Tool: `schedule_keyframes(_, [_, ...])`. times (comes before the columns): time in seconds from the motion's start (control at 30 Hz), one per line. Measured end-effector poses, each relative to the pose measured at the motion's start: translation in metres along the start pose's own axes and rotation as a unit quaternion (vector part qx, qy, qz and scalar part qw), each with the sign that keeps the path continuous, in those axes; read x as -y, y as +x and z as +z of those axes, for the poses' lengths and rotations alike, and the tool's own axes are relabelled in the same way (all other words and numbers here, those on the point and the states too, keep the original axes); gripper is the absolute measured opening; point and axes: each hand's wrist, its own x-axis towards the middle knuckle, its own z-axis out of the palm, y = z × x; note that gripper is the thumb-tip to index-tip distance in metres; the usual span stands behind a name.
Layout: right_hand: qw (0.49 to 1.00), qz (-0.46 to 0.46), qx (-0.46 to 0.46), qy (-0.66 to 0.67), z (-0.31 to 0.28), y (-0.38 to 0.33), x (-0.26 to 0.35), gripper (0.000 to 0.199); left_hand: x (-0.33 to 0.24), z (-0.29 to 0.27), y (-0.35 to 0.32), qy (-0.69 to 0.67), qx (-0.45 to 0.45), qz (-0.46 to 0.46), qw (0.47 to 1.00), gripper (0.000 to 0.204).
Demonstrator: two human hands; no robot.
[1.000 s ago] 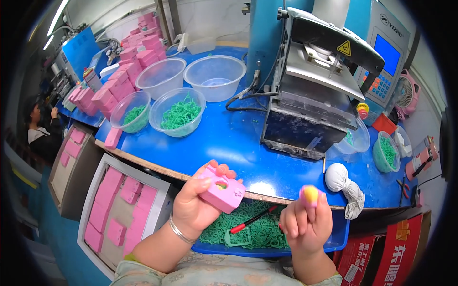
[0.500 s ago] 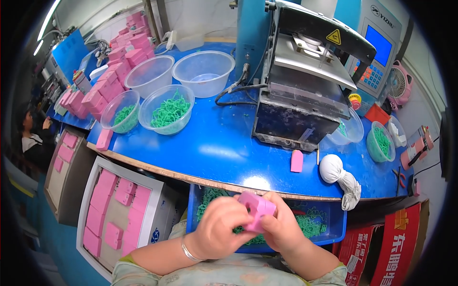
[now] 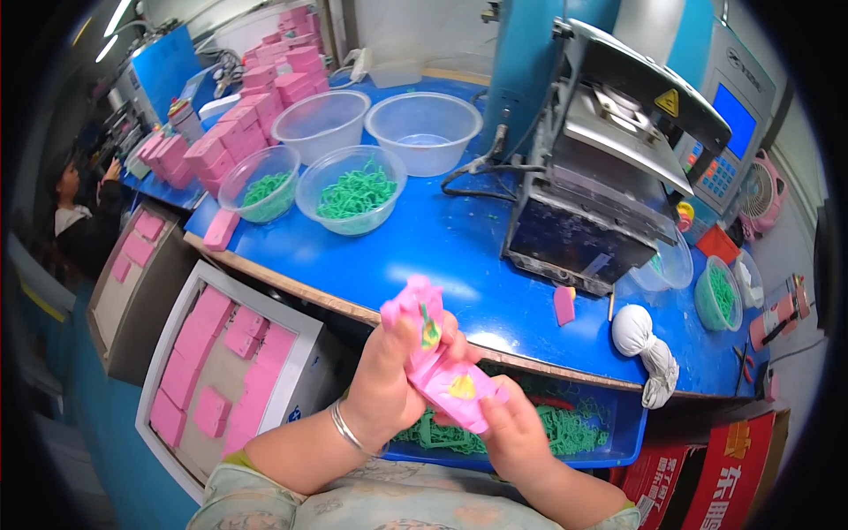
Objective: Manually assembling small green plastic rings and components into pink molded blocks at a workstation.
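My left hand [image 3: 384, 380] is closed around an upper pink mould half [image 3: 413, 305], which stands tilted up and shows a small green and yellow piece [image 3: 430, 329] in its face. My right hand [image 3: 519, 433] grips the edge of a lower pink mould half [image 3: 446, 389] with a yellow patch [image 3: 461, 386] on its inner side. The two halves meet or lie close together at the middle, and my left fingers reach over the lower one. Both are held above a blue tray [image 3: 625, 442] of green strands [image 3: 579, 428].
On the blue table [image 3: 371, 265] stand clear bowls, including a bowl [image 3: 353, 194] of green strands, and a black press machine [image 3: 592, 221]. A pink piece [image 3: 564, 306] and white cloth bundle [image 3: 645, 344] lie at right. A white-rimmed box [image 3: 296, 353] of pink blocks stands left; a person [image 3: 84, 212] is beyond.
The pink block, closed before, is now parted into two halves that show yellow and green inside. My left hand has risen with its half, and the view has shifted a little left.
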Motion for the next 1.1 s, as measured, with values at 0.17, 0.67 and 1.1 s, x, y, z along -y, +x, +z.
schedule_keyframes(0.17, [0.932, -0.259, -0.004, -0.255, 0.005, 0.002, 0.005, 0.071, -0.005, -0.008, 0.003, -0.134, 0.077, -0.079, 0.985, 0.062])
schedule_keyframes(0.67, [0.589, -0.503, -0.048, -0.631, 0.014, 0.019, 0.066, 0.041, 0.002, -0.006, -0.023, -0.033, -0.027, -0.187, 0.981, 0.065])
schedule_keyframes(1.1, [0.790, -0.401, 0.062, -0.460, 0.003, 0.010, 0.062, 0.025, 0.004, -0.004, -0.015, -0.011, -0.031, -0.196, 0.980, 0.062])
